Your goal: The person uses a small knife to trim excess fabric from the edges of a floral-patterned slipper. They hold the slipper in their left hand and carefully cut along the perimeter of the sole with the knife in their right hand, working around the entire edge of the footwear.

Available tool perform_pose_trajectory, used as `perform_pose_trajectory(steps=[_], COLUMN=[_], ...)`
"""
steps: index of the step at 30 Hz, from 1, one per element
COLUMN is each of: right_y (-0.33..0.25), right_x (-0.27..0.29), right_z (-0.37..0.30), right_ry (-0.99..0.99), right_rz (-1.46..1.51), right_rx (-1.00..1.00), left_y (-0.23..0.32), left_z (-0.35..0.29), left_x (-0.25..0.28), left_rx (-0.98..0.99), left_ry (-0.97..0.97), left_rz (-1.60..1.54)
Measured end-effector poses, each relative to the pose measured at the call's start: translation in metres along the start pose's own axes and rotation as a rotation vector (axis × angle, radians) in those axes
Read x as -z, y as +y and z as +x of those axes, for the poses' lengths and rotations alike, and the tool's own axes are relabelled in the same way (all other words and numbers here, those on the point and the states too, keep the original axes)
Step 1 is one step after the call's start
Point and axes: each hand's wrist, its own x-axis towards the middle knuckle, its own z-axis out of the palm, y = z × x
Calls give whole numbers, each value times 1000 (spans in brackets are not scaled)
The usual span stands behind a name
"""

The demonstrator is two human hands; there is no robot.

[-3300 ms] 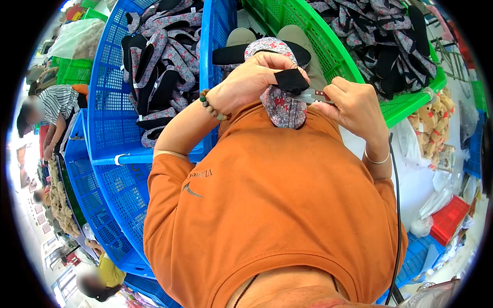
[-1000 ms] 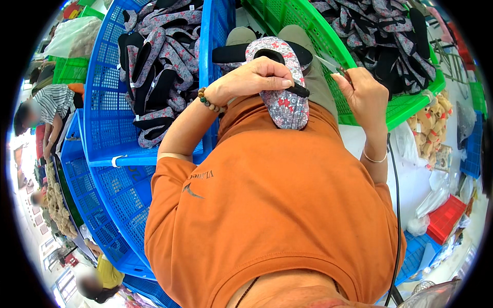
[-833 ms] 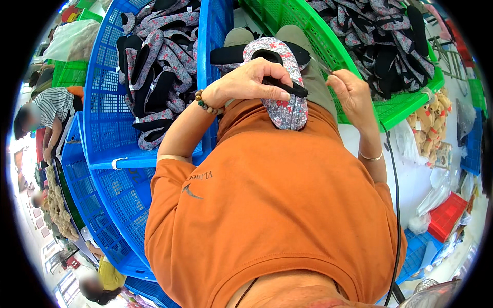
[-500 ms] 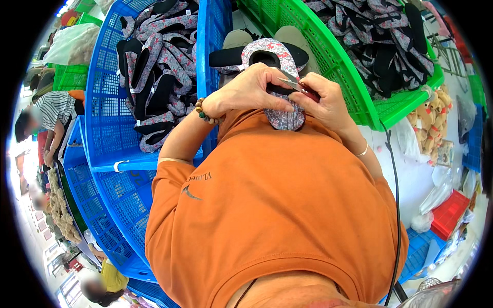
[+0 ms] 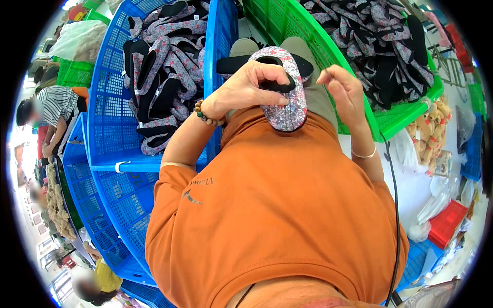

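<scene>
My left hand (image 5: 246, 88) grips a slipper (image 5: 287, 110) of grey-and-pink floral fabric with a black lining, thumb and fingers closed on the edge of its opening. The slipper lies toe toward me, above my lap. Under it, another slipper's black sole (image 5: 232, 64) lies across my legs. My right hand (image 5: 345, 92) is apart from the slipper, raised to its right. Its fingers are curled in, and whatever they hold is hidden.
A blue mesh crate (image 5: 110, 97) full of similar slippers (image 5: 169, 61) stands left of my legs. To the right is a green crate (image 5: 321, 56), also filled with slippers. A black cable (image 5: 394, 205) hangs at my right side. Plush toys (image 5: 434, 128) and a red bin (image 5: 446, 223) lie farther right.
My right hand has moved up and right, away from the slipper; the small red-handled blade it held no longer shows. The held slipper has turned slightly and shows more of its toe.
</scene>
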Motion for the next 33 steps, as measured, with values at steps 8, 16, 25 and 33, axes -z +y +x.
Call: perform_pose_trajectory(steps=[8,16,25,33], right_y=[1,-1,3,1], right_x=[-2,-18,-35,-38], right_z=[-9,5,19,21], right_ry=[-69,-73,-52,14], right_rz=[-265,-254,-228,-331], right_rx=[120,217,306,362], left_y=[2,-13,-13,-23], left_z=[-3,-5,-9,-6], left_x=[10,22,22,28], left_rx=[39,-31,-31,-37], left_ry=[14,-45,10,-40], left_rz=[-244,-347,-454,-502])
